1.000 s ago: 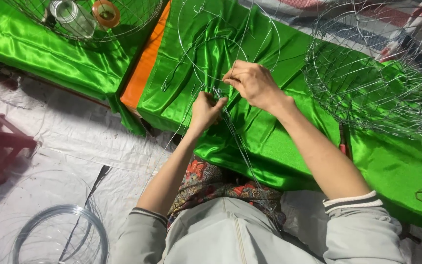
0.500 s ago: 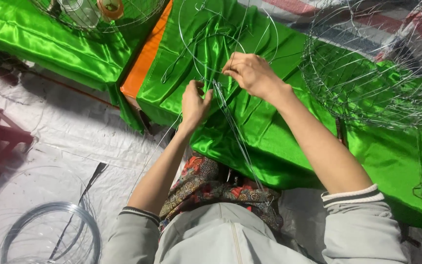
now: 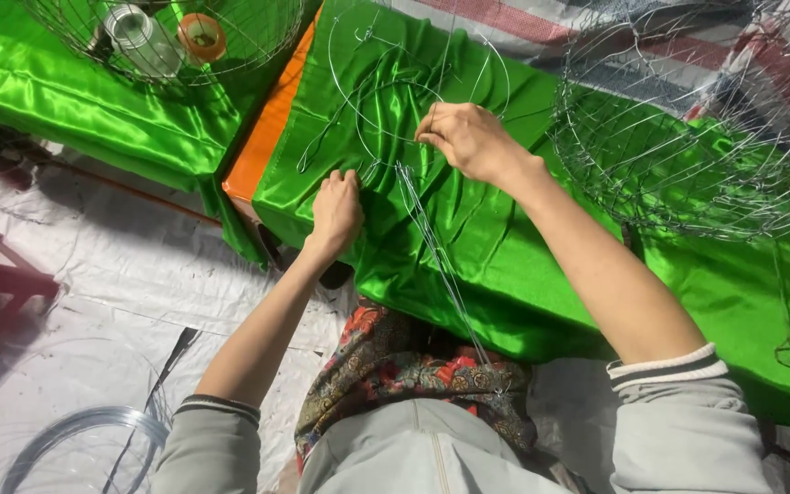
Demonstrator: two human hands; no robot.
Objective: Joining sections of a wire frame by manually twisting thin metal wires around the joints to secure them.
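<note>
Near frame centre, right hand (image 3: 468, 139) fingers are pinching the wire bundle (image 3: 436, 247), running lower-right; left hand (image 3: 336, 212) is gripping beside it.

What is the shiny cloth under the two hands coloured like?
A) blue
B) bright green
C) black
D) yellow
B: the left hand and the right hand both rest on a shiny bright green satin cloth, working thin silver wire rings that lie on top of it.
</note>
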